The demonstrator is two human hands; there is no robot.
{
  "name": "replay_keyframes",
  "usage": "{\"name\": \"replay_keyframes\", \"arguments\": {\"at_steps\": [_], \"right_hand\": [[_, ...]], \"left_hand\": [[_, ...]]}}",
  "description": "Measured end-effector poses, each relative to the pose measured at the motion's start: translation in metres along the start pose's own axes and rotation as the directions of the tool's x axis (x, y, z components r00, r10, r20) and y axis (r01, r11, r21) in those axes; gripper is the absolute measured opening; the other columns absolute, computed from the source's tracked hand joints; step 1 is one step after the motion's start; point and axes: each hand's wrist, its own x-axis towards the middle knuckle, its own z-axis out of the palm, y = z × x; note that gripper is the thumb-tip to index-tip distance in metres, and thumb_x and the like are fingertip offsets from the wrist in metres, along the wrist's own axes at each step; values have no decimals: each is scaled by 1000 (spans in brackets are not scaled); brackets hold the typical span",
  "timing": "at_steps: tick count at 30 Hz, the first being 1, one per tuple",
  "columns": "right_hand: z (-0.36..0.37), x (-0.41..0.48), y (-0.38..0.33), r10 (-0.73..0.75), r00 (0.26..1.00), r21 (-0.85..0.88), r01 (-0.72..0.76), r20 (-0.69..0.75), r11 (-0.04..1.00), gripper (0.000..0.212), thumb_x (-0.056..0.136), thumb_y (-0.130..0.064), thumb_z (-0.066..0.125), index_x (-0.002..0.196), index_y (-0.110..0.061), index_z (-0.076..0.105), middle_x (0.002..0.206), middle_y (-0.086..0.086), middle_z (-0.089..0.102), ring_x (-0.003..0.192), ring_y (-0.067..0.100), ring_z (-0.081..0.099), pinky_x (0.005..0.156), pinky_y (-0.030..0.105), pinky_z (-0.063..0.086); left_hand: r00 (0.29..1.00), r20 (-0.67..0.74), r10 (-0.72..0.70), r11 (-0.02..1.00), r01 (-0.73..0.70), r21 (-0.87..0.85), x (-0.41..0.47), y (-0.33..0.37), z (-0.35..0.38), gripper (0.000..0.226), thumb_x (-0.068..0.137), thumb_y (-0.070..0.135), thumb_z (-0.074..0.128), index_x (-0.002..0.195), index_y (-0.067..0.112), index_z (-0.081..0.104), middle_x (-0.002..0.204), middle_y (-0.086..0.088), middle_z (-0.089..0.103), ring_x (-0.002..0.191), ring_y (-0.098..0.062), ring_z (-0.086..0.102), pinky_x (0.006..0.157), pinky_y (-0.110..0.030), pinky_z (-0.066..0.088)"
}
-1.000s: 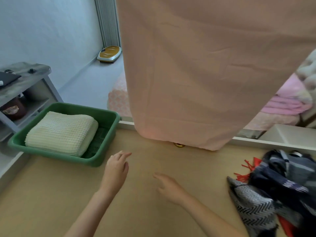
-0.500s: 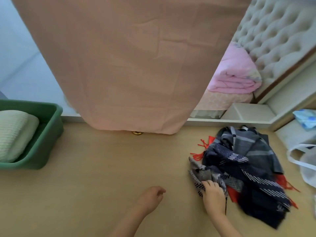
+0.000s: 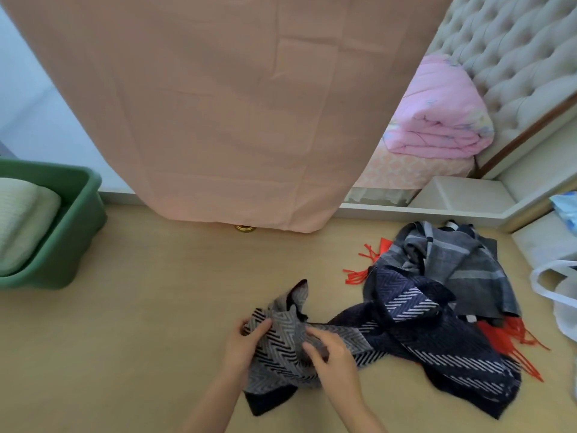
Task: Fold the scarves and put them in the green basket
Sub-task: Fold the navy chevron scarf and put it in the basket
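A navy and grey herringbone scarf (image 3: pixel 415 335) stretches from a heap at the right toward me. My left hand (image 3: pixel 242 345) pinches its grey zigzag end. My right hand (image 3: pixel 335 359) grips the same end a little to the right. The heap holds a grey plaid scarf (image 3: pixel 462 264) and a red fringed scarf (image 3: pixel 512 339) underneath. The green basket (image 3: pixel 71 232) sits at the far left with a folded cream knit scarf (image 3: pixel 22 220) inside it.
A peach curtain (image 3: pixel 234 104) hangs down to the back edge of the tan surface (image 3: pixel 140 323). Behind it lie a folded pink blanket (image 3: pixel 437 120) and a tufted headboard (image 3: pixel 515 51). A white bag (image 3: pixel 559 292) lies at the right edge.
The view swung right from the basket to the scarf heap. My right hand took the herringbone scarf's end and pulled it left; my left hand has joined it on the cloth.
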Motion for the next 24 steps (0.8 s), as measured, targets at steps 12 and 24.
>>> {"name": "replay_keyframes", "arguments": {"at_steps": [12, 24], "right_hand": [[23, 24, 5, -189, 980, -283, 163, -67, 945, 20, 90, -26, 64, 106, -17, 72, 95, -5, 69, 94, 15, 59, 87, 26, 40], [57, 56, -51, -177, 959, -73, 198, 221, 978, 56, 94, -44, 52, 145, -26, 37, 139, -16, 39, 130, 5, 32, 112, 30, 28]], "left_hand": [[792, -328, 514, 857, -483, 178, -19, 10, -90, 42, 86, -1, 64, 122, 17, 51, 113, 4, 54, 103, -8, 55, 88, -18, 48], [908, -391, 152, 988, -141, 58, -5, -15, -120, 65, 90, 23, 64, 145, 10, 31, 114, -7, 56, 98, -21, 56, 84, -37, 50]]}}
